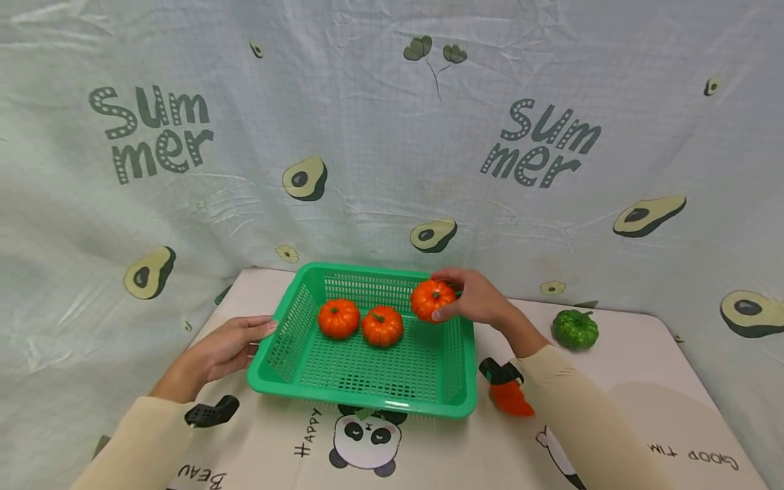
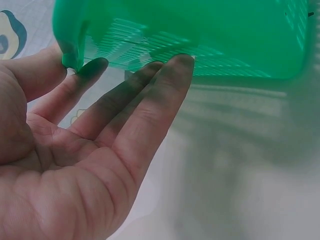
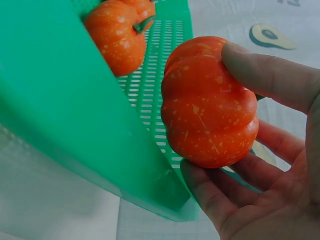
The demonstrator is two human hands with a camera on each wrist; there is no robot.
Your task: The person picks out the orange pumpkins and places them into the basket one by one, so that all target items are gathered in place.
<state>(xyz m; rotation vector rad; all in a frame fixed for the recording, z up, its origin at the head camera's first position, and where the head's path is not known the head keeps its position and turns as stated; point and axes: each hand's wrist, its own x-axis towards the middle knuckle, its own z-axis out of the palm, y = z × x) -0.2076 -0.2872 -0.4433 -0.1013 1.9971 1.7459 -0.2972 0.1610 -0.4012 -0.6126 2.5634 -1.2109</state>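
My right hand [image 1: 480, 297] grips a small orange pumpkin [image 3: 210, 105] between thumb and fingers, over the right end of a green plastic basket [image 1: 361, 403]. Two more orange pumpkins, a left one [image 1: 339, 318] and a right one [image 1: 382, 326], sit inside on the basket's slotted floor. At the basket's left side, my left hand [image 1: 229, 347] pinches the rim; in the left wrist view its thumb and index finger meet at the green rim [image 2: 70, 35], while the other fingers extend under the basket wall.
A green pumpkin [image 1: 575, 329] stands at the table's right rear. Beneath the right forearm lies an orange-red object [image 1: 511, 399], partly hidden by the wrist camera and sleeve. A pale printed cloth [image 1: 367, 136] hangs behind the table [image 1: 269, 442].
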